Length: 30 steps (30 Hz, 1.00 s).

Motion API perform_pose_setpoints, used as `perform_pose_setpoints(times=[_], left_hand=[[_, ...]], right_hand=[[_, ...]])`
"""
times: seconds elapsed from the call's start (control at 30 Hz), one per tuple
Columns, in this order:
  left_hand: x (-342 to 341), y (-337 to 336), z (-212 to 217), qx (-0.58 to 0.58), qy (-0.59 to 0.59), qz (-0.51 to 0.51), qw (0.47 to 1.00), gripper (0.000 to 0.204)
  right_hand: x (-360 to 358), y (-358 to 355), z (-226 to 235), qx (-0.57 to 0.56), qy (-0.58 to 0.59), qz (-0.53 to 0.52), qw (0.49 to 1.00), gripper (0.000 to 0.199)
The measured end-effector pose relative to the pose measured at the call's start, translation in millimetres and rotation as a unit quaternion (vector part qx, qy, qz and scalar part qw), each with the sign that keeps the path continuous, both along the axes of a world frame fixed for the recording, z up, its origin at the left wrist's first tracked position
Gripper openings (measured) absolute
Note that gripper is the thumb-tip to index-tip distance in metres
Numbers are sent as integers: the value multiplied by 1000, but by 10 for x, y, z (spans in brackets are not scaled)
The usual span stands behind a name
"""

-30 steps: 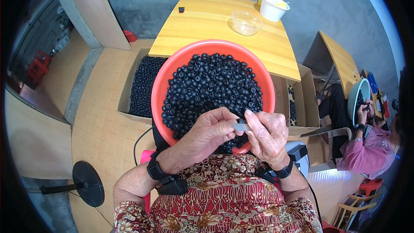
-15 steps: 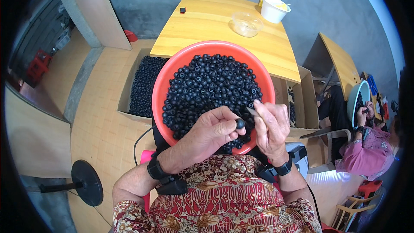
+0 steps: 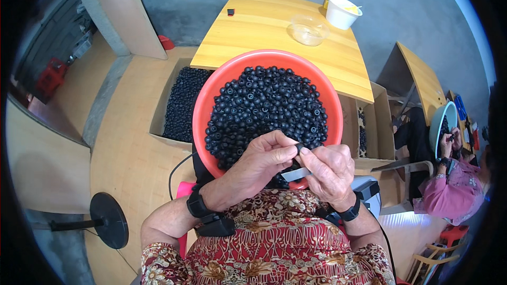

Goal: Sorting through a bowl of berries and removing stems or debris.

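Note:
Between its thumb and fingertips, my left hand (image 3: 257,162) pinches a small round black piece (image 3: 299,148). My right hand (image 3: 331,173) is closed on a flat grey blade (image 3: 297,174), which points left beneath the piece; its thumb and fingertip meet the piece's right side. Both hands are above the near part of a red plastic basin (image 3: 203,106). Many black ball-shaped pieces (image 3: 264,100) fill the basin, several with a round hole showing. What the blade's rear end looks like is hidden in my right fingers.
Behind the basin stands a yellow wooden table (image 3: 248,26) with a clear bowl (image 3: 309,31) and a white tub (image 3: 342,12). Cardboard boxes (image 3: 160,106) holding black pieces flank the basin. At right a co-worker (image 3: 449,192) handles pieces over a light-blue basin (image 3: 436,126). A round black stand base (image 3: 109,220) is lower left.
My right hand has moved left and turned, bringing its fingertips onto the black piece, and the blade now points left below it. My left hand still pinches the piece.

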<state>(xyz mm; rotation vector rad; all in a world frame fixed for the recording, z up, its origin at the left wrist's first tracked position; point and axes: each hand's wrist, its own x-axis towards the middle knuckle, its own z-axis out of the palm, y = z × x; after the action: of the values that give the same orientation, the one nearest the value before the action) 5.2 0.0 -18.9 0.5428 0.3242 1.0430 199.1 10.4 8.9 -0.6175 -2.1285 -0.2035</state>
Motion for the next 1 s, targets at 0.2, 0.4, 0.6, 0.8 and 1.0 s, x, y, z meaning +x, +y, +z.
perform_pose_setpoints(times=[0.2, 0.4, 0.6, 0.8, 1.0], left_hand=[[-562, 234, 421, 94, 268, 230, 931, 10], [-1921, 755, 87, 93, 365, 453, 808, 20], [-2025, 771, -248, 98, 621, 498, 597, 30], [-829, 372, 125, 417, 669, 267, 554, 21], [-397, 263, -286, 448, 701, 163, 531, 29]], right_hand=[[62, 64, -17, -65, 21, -10, 998, 36], [76, 95, -19, -82, 42, -48, 995, 32], [63, 164, -51, -81, 41, -61, 994, 30], [112, 200, -50, -118, 54, -82, 988, 28], [116, 198, 6, -136, 53, -79, 986, 26]])
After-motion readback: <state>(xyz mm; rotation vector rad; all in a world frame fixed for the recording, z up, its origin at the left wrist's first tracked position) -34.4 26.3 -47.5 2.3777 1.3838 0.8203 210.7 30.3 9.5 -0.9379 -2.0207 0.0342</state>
